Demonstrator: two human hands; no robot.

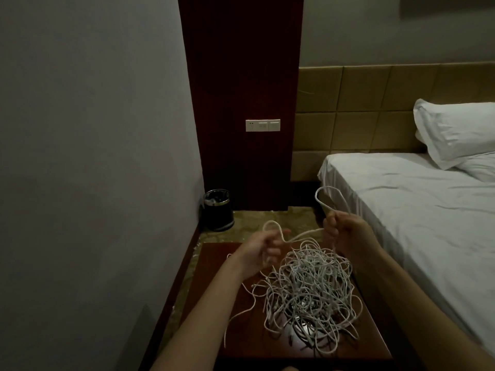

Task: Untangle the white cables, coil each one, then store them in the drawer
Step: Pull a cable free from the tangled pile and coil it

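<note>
Lying tangled, white cables, hands gripping strand

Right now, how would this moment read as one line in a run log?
stage: untangling | left hand: gripping white cable strand | right hand: gripping looped strand | tangled white cable pile: on dark red wooden nightstand | coiled: none

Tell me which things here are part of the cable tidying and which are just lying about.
Part of the job:
- tangled white cables
- cable strand held between left hand and right hand
- wooden nightstand under the pile

Just lying about:
- black waste bin
- bed
- pillow
- wall switch panel
</note>
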